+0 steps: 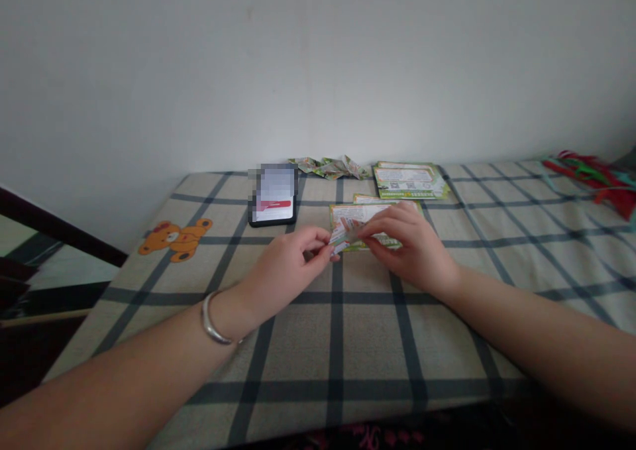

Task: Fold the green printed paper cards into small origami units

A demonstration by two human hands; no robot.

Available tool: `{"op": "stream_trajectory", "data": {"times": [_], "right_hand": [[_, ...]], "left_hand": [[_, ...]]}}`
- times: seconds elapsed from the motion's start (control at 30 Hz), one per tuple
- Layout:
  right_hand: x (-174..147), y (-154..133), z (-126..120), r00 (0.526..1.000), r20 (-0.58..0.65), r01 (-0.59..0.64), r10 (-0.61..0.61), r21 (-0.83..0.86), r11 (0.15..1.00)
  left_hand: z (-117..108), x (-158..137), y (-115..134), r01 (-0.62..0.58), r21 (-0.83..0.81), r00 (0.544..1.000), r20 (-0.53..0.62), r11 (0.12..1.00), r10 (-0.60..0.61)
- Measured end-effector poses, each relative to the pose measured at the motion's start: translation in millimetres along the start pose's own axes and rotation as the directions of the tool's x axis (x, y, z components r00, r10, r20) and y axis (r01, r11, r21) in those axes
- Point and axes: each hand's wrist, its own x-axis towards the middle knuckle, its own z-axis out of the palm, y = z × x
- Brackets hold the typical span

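A small folded piece of printed paper (346, 231) is held between my two hands, above the middle of the checked cloth. My left hand (293, 261), with a silver bracelet on its wrist, pinches the paper's left end. From the other side, my right hand (410, 246) has its thumb and fingertips closed on the right end. Just behind and under the hands lie green-edged printed leaflets (342, 210), partly covered by my right hand and the folded paper. How the paper is folded is too blurred to make out.
A phone (273, 195) with a lit screen lies left of the leaflets. Crumpled or folded papers (330, 166) and a leaflet stack (405, 180) sit by the wall. An orange bear cutout (176, 239) lies left; red and green strips (596, 178) lie far right.
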Motion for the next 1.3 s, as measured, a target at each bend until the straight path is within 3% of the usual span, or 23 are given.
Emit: {"op": "stream_trajectory", "data": {"times": [0.13, 0.4, 0.73, 1.0, 1.13, 1.3], "right_hand": [[-1.3, -7.3, 1.7, 0.988, 0.122, 0.095, -0.091, -0.024, 0.995], [-1.0, -7.4, 4.4, 0.980, 0.164, 0.119, -0.110, -0.043, 0.992], [-2.8, -4.0, 4.0, 0.992, 0.110, 0.060, -0.055, -0.045, 0.997], [-0.6, -8.3, 0.3, 1.000, -0.012, -0.011, 0.011, -0.048, 0.999], [-1.5, -7.3, 1.3, 0.997, -0.064, -0.039, 0.038, -0.016, 0.999], [-0.5, -6.5, 2.1, 0.995, -0.087, -0.045, 0.048, 0.031, 0.998]], "left_hand": [[2.4, 0.4, 0.1, -0.028, 0.069, 0.999, -0.018, 0.997, 0.029], [2.7, 1.1, 5.5, -0.063, 0.135, 0.998, -0.006, 0.989, 0.064], [1.3, -3.4, 3.2, -0.234, 0.266, 0.970, -0.007, 0.935, 0.245], [6.1, -3.2, 0.8, -0.452, 0.429, 0.887, 0.123, 0.782, 0.444], [5.3, -2.4, 2.1, -0.464, 0.526, 0.872, 0.128, 0.713, 0.473], [1.3, 0.0, 3.9, -0.411, 0.591, 0.881, 0.061, 0.694, 0.469]]}}
